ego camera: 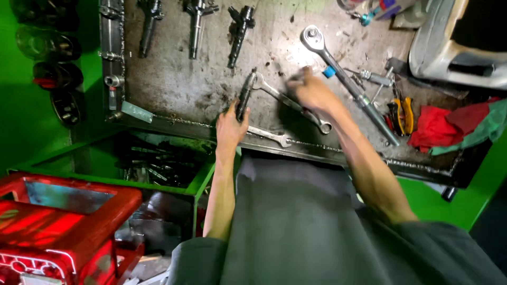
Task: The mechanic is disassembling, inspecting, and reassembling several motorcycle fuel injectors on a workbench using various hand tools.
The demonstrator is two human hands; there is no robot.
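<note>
My left hand [230, 126] grips a dark, slender injector-like part [244, 95] that lies tilted on the metal workbench [179, 79]. My right hand [312, 91] rests on the bench further back, its fingers blurred, over the shaft of a combination spanner [274, 94] that runs diagonally beneath it. A second spanner [270, 136] lies near the bench's front edge, just right of my left hand. A long ratchet handle [346, 79] with a blue band lies to the right of my right hand.
Three more injector-like parts [195, 24] lie along the back of the bench. Pliers with orange handles [401, 112] and red and green rags [449, 124] sit at the right. A green drawer of tools [153, 163] stands open below left, beside a red metal box [63, 221].
</note>
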